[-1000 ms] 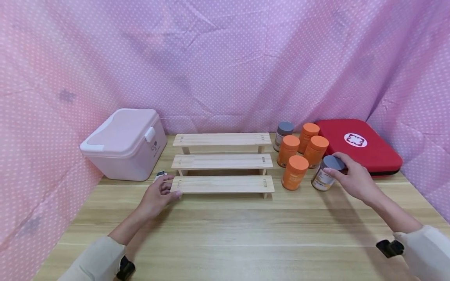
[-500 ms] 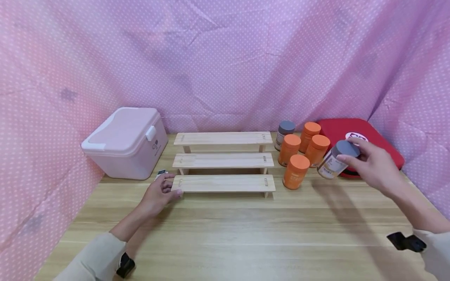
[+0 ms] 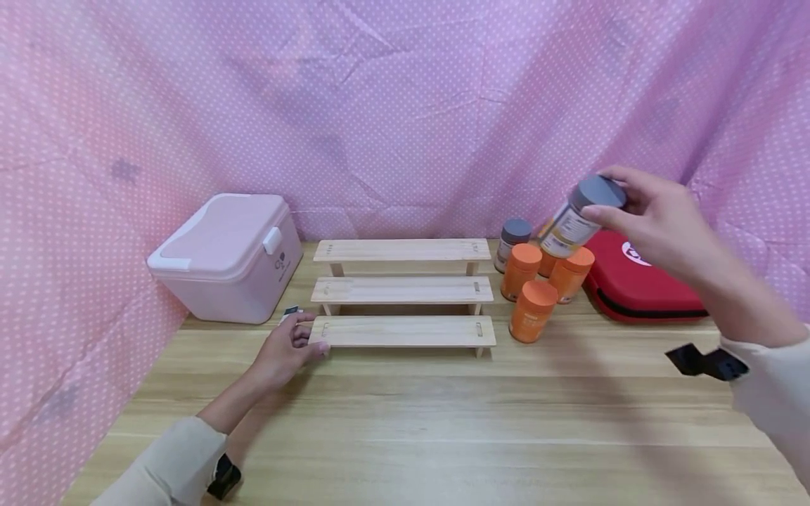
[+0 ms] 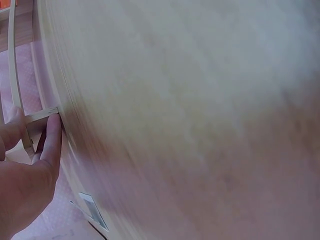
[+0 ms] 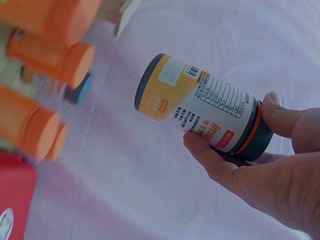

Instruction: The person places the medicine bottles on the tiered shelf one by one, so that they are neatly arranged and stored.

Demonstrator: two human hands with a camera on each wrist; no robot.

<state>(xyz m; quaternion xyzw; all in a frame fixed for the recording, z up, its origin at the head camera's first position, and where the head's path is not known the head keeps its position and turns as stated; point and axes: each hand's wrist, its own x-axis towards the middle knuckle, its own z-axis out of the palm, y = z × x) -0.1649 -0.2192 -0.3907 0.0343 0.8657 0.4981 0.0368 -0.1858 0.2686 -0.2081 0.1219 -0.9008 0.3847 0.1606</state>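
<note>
My right hand [image 3: 664,228] grips a grey-capped supplement bottle [image 3: 572,221] by its lid, tilted in the air above the orange bottles. In the right wrist view, thumb and fingers close round the dark cap of this bottle [image 5: 195,102], and its yellow and white label shows. My left hand [image 3: 285,351] pinches the left end of the lowest step of a three-step wooden rack [image 3: 401,330]. Up close in the left wrist view, the left hand [image 4: 30,175] has its thumb and fingers at that step's leg [image 4: 42,115].
Several orange bottles [image 3: 534,313] and another grey-capped bottle [image 3: 511,242] stand just right of the rack. Behind my right hand lies a red first-aid case [image 3: 639,292]. A pink lidded box [image 3: 221,260] sits at the left, with a small card [image 3: 290,313] beside it.
My right hand has lifted the grey-capped bottle off the table, first rightward, then up and left over the orange bottles. The left hand has stayed at the rack.
</note>
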